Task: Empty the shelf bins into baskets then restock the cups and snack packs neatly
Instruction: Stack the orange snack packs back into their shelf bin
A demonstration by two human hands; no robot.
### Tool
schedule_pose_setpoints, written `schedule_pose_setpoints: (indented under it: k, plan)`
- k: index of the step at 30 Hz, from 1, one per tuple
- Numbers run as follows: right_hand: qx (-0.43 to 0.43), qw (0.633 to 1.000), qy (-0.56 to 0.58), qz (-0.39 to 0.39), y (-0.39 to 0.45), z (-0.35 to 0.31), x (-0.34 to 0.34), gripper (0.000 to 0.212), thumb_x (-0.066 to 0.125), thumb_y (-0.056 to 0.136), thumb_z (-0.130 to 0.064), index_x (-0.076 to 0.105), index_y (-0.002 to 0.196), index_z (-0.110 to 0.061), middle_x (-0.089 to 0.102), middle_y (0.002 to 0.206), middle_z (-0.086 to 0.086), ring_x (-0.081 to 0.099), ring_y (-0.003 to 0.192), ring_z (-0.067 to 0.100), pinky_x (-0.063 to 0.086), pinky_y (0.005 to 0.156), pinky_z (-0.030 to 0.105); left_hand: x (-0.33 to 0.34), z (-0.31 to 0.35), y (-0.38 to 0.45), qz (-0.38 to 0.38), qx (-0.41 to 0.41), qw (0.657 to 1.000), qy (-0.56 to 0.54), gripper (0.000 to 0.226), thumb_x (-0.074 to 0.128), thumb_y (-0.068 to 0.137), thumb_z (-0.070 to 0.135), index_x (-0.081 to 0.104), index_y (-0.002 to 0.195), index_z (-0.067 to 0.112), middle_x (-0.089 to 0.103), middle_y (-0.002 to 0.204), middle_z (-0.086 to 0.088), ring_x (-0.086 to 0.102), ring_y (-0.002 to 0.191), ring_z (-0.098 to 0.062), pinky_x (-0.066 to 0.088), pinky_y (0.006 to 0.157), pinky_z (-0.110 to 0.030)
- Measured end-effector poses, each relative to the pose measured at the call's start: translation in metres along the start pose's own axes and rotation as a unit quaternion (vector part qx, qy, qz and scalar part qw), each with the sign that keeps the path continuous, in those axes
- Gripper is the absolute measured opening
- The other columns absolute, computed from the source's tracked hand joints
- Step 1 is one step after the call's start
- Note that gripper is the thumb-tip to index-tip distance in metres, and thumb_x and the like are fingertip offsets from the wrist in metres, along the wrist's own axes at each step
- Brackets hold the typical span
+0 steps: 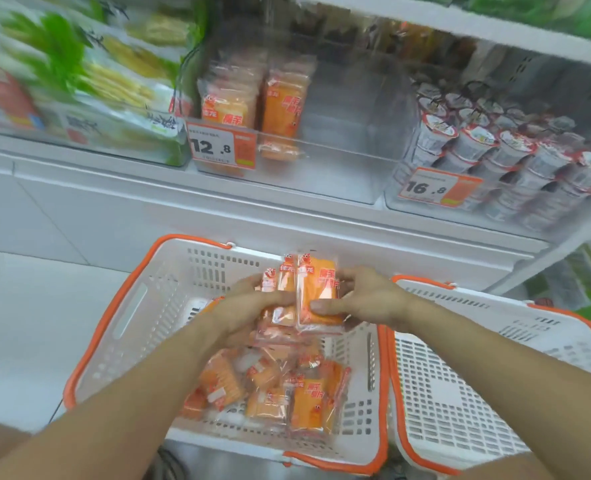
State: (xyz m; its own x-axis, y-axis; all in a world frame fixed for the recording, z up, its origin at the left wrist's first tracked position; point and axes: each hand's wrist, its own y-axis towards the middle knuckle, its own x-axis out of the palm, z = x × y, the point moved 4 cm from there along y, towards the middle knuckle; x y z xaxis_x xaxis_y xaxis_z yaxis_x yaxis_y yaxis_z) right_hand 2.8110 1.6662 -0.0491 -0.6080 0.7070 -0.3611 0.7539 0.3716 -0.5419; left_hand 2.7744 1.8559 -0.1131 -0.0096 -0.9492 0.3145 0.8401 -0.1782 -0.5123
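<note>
Both hands, left (252,303) and right (363,296), are gripping a stack of orange snack packs (308,296) over the left basket (121,306), more packs loose inside.

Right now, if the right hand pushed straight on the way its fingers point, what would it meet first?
The right hand points leftward, so beyond the orange snack packs it grips, it would probably meet the left hand holding the same stack, though depth is hard to judge.
</note>
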Motion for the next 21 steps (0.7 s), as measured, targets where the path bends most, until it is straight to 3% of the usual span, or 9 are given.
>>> schedule_pose_setpoints:
  k: [3, 5, 7, 10, 12, 14, 17, 19, 21]
  plan:
    - [-0.059, 0.998, 0.037, -0.006, -0.012, -0.033, -0.003, 0.047, 0.085, 0.078, -0.026, 0.065, 0.119, -0.015, 0.075, 0.104, 0.009, 0.073, 0.092, 0.029, 0.060, 0.070, 0.035, 0.007, 0.064, -0.025, -0.018, 0.037, 0.996, 0.078, 0.065, 0.085, 0.065, 0.014, 0.061, 0.124, 0.002, 0.067, 0.117, -0.028, 0.064, 0.107, -0.048, 0.043, 0.100, -0.064]
    - [-0.095, 0.991, 0.090, -0.039, -0.017, -0.053, 0.000, 0.045, 0.081, 0.083, -0.024, 0.063, 0.124, -0.014, 0.074, 0.104, 0.005, 0.071, 0.091, 0.022, 0.056, 0.081, 0.038, 0.011, 0.100, -0.040, -0.062, 0.059, 0.989, 0.122, 0.052, 0.075, 0.082, 0.022, 0.060, 0.126, -0.001, 0.063, 0.123, -0.030, 0.061, 0.110, -0.044, 0.043, 0.103, -0.058]
    - [-0.117, 0.979, 0.154, -0.060, -0.020, -0.068, 0.006, 0.040, 0.075, 0.088, -0.019, 0.063, 0.126, -0.014, 0.073, 0.109, 0.007, 0.067, 0.093, 0.018, 0.053, 0.085, 0.039, 0.014, 0.123, -0.053, -0.101, 0.077, 0.978, 0.162, 0.052, 0.071, 0.089, 0.037, 0.061, 0.126, 0.001, 0.065, 0.121, -0.027, 0.063, 0.106, -0.036, 0.048, 0.096, -0.048]
    - [-0.159, 0.968, 0.181, -0.077, -0.022, -0.084, 0.026, 0.039, 0.073, 0.091, -0.015, 0.062, 0.128, -0.017, 0.071, 0.120, 0.013, 0.069, 0.106, 0.026, 0.056, 0.091, 0.045, 0.013, 0.139, -0.068, -0.082, 0.103, 0.970, 0.206, 0.048, 0.082, 0.079, 0.037, 0.067, 0.114, 0.007, 0.073, 0.108, -0.017, 0.071, 0.097, -0.033, 0.058, 0.083, -0.041]
    - [-0.179, 0.970, 0.133, -0.094, -0.021, -0.094, 0.028, 0.044, 0.077, 0.088, -0.017, 0.060, 0.129, -0.018, 0.069, 0.122, 0.014, 0.067, 0.111, 0.030, 0.055, 0.094, 0.052, 0.006, 0.146, -0.071, -0.052, 0.106, 0.967, 0.224, 0.062, 0.086, 0.071, 0.039, 0.064, 0.118, 0.005, 0.073, 0.110, -0.019, 0.070, 0.101, -0.038, 0.057, 0.089, -0.048]
    - [-0.180, 0.977, 0.034, -0.110, -0.017, -0.106, 0.010, 0.043, 0.079, 0.086, -0.019, 0.061, 0.125, -0.019, 0.068, 0.122, 0.008, 0.067, 0.108, 0.020, 0.058, 0.092, 0.045, -0.004, 0.161, -0.069, -0.034, 0.117, 0.963, 0.240, 0.071, 0.088, 0.064, 0.042, 0.063, 0.121, 0.006, 0.072, 0.110, -0.020, 0.068, 0.104, -0.045, 0.052, 0.095, -0.057]
    - [-0.179, 0.984, 0.022, 0.004, -0.009, -0.125, -0.047, 0.029, 0.074, 0.090, -0.013, 0.066, 0.118, -0.011, 0.068, 0.121, 0.014, 0.070, 0.101, 0.021, 0.060, 0.087, 0.039, -0.020, 0.186, -0.062, 0.011, 0.152, 0.962, 0.228, 0.075, 0.090, 0.057, 0.046, 0.066, 0.118, 0.010, 0.074, 0.106, -0.018, 0.066, 0.104, -0.047, 0.047, 0.100, -0.063]
    - [-0.201, 0.966, 0.099, 0.126, -0.005, -0.146, -0.086, 0.014, 0.066, 0.094, -0.008, 0.067, 0.108, -0.007, 0.070, 0.109, 0.020, 0.072, 0.086, 0.023, 0.060, 0.078, 0.036, -0.028, 0.198, -0.054, 0.044, 0.173, 0.962, 0.206, 0.080, 0.090, 0.051, 0.052, 0.067, 0.115, 0.009, 0.075, 0.103, -0.015, 0.067, 0.104, -0.044, 0.044, 0.102, -0.062]
    - [-0.226, 0.948, 0.086, 0.206, 0.009, -0.175, -0.113, 0.005, 0.063, 0.098, -0.011, 0.067, 0.099, -0.008, 0.069, 0.100, 0.018, 0.070, 0.076, 0.020, 0.060, 0.072, 0.032, -0.033, 0.205, -0.047, 0.068, 0.185, 0.962, 0.187, 0.080, 0.089, 0.047, 0.056, 0.068, 0.111, 0.011, 0.077, 0.100, -0.011, 0.071, 0.099, -0.037, 0.045, 0.101, -0.061]
